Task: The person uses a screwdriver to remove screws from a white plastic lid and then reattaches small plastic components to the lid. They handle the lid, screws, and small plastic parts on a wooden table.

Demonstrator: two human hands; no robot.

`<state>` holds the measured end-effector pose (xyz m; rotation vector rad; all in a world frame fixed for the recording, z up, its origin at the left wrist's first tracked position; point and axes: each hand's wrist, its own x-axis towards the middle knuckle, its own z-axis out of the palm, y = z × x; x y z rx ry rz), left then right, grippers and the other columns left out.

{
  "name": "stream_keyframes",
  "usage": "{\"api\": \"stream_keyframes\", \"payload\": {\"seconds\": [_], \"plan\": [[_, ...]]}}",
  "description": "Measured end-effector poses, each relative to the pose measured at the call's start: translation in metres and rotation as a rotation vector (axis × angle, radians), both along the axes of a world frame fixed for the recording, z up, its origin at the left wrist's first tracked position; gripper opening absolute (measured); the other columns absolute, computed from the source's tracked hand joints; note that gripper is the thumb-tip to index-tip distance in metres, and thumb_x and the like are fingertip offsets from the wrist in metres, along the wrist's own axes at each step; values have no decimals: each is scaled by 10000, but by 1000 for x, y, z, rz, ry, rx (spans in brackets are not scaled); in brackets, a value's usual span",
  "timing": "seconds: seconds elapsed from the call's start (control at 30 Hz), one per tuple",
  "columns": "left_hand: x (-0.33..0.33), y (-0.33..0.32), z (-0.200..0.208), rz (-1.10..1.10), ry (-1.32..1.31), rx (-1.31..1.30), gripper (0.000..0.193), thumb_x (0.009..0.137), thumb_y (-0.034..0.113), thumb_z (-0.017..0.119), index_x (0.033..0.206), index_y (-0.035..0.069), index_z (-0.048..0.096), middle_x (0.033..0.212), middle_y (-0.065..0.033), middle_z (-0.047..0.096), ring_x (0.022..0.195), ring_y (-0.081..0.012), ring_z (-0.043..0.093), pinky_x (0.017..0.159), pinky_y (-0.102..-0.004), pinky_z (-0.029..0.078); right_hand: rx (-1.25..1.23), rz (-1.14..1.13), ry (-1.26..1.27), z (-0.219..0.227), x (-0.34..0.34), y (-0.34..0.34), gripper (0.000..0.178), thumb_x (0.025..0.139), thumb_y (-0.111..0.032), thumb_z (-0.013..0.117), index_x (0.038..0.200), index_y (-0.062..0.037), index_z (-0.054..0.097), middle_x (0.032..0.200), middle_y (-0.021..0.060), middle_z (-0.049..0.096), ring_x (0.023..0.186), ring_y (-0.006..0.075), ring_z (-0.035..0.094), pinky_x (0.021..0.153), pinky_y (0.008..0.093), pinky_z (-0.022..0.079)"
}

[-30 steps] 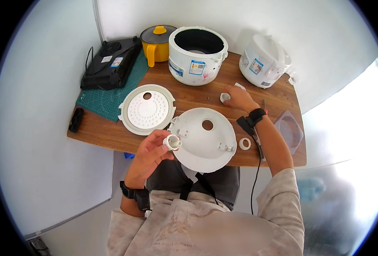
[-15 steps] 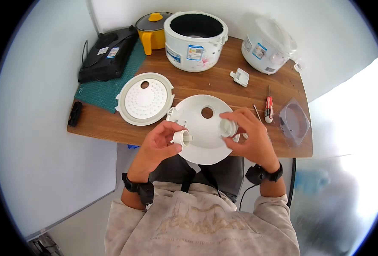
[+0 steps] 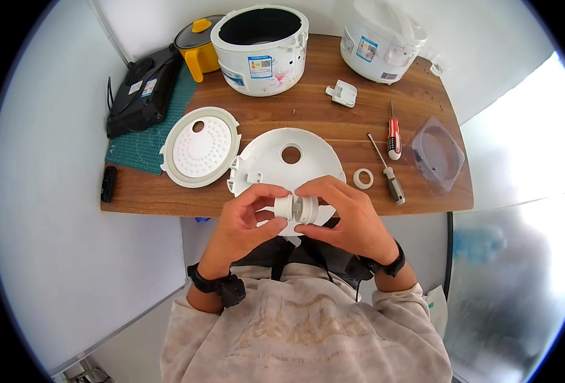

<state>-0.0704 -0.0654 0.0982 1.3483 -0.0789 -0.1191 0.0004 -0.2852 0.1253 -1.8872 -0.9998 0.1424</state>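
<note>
Two small white plastic parts meet end to end in front of me. My left hand (image 3: pixel 243 223) pinches the short tube-shaped part (image 3: pixel 282 207) between thumb and fingers. The round cap-like part (image 3: pixel 308 210) is gripped by my right hand (image 3: pixel 352 220), its hollow side turned toward the tube. Whether the two parts are joined or only touching, I cannot tell. Beneath both hands lies a round white lid shell (image 3: pixel 263 153) with a hole near its far side. At its left is a white inner lid plate (image 3: pixel 202 150) with a dotted face and a grey rim.
A white rice cooker body (image 3: pixel 257 70) stands open at the back, beside a yellow pot (image 3: pixel 199 54) and another cooker (image 3: pixel 384 45). On the right lie two screwdrivers (image 3: pixel 394 137), a white ring (image 3: pixel 363 179) and a clear plastic tray (image 3: pixel 438 156). A black appliance (image 3: pixel 145 92) rests far left.
My hands have come together, bringing the cap-like part up against the tube-shaped one. The view has shifted, and the ring and second screwdriver now show fully beside my right hand.
</note>
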Motion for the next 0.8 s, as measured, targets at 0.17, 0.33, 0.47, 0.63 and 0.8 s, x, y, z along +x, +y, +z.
{"api": "stream_keyframes", "payload": {"seconds": [0.17, 0.33, 0.47, 0.63, 0.8], "plan": [[-1, -4, 0, -4, 4, -9, 410, 878, -43, 698, 1267, -13, 573, 1246, -130, 616, 1102, -188, 631, 935, -327, 551, 64, -26, 83, 2, -5, 1, 511, 757, -120, 844, 1218, -105, 625, 1141, 79, 641, 863, 238, 668, 736, 338, 572], [-1, -5, 1, 4, -17, 6, 410, 880, -30, 714, 1266, -22, 576, 1244, -144, 628, 1089, -198, 647, 923, -321, 564, 81, -17, 82, 0, -4, -2, 486, 756, -94, 839, 1200, -100, 642, 1165, 89, 633, 852, 241, 673, 723, 338, 578], [-1, -5, 0, 16, -5, 5, 412, 878, -11, 734, 1261, -23, 583, 1218, -137, 645, 1072, -189, 651, 913, -313, 565, 124, -22, 54, -2, -7, -2, 511, 732, -50, 844, 1201, -97, 645, 1184, 94, 623, 869, 252, 674, 734, 347, 580], [-1, -6, 5, 32, 11, 19, 407, 873, -4, 746, 1249, -26, 592, 1196, -135, 658, 1074, -180, 650, 906, -307, 566, 180, -42, -86, -8, -6, -1, 523, 716, -11, 842, 1198, -91, 655, 1185, 95, 620, 912, 246, 678, 751, 338, 580], [-3, -3, 7, 16, 89, 5, 410, 869, -16, 742, 1250, -32, 592, 1200, -147, 656, 1094, -188, 650, 913, -314, 570, 211, -72, 15, -4, -9, -3, 506, 733, -36, 848, 1202, -85, 664, 1171, 93, 648, 939, 229, 680, 764, 313, 602]]}}
